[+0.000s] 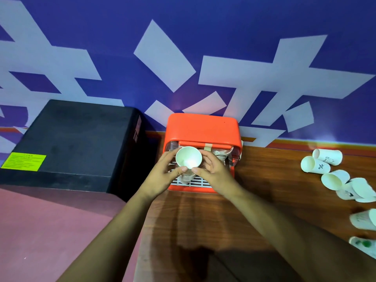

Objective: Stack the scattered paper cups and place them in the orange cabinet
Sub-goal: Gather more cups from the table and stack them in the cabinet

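One black box (67, 143) stands left of one wooden counter (264, 180). One orange cabinet (203, 129) sits at the counter's back edge against the wall. Two bare forearms reach forward to it, and the left hand (166, 171) and right hand (213, 169) meet at its open front. Their fingers (205, 159) curl round one stack of paper cups (188, 159), held upright with its mouth up, over the cabinet's white grid. At least six loose paper cups (314, 164) lie on their sides far right on the counter.
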`<state>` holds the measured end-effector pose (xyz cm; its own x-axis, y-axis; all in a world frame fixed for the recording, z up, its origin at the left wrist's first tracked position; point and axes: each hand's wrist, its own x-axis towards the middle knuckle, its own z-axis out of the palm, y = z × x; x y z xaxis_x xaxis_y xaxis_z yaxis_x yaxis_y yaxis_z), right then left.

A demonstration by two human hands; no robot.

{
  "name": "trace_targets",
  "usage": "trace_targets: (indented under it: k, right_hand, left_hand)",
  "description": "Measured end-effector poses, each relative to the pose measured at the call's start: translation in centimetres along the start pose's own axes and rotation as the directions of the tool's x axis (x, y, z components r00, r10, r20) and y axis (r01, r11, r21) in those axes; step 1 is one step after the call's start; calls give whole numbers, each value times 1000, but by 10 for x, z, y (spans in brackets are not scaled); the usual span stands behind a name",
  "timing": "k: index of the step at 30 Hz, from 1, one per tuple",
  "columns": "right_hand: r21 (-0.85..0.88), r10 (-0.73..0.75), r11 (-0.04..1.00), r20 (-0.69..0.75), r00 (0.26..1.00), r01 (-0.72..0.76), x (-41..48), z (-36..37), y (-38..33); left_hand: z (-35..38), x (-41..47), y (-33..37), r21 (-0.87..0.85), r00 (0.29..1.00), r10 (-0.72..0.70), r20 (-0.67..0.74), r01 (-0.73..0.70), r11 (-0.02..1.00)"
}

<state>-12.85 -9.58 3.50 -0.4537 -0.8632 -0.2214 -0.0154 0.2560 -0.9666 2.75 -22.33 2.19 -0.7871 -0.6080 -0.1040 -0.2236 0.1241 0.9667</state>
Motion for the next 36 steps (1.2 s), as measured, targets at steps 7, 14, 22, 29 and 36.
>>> trace_targets:
  k: [7,14,22,29,36]
  right_hand:
    - [-347,-29,938,-24,999,19,10,2,25]
    - [-440,-64,897,-46,997,38,17,6,34]
    - [-522,28,852,-45,999,-47,17,8,49]
    - [-566,83,819,-46,995,-95,26,14,54]
    - [-556,115,816,-114,987,-159,1,-5,45]
  left_hand:
    - [9,6,-22,130,999,2,-53,5,991]
    - [11,15,-30,223,996,20,-91,1,975]
    - [19,9,-55,256,998,-2,-61,18,967]
    - [21,9,-57,323,997,-28,-73,50,945]
    - [28,-6,-49,313,978,-145,-148,185,932]
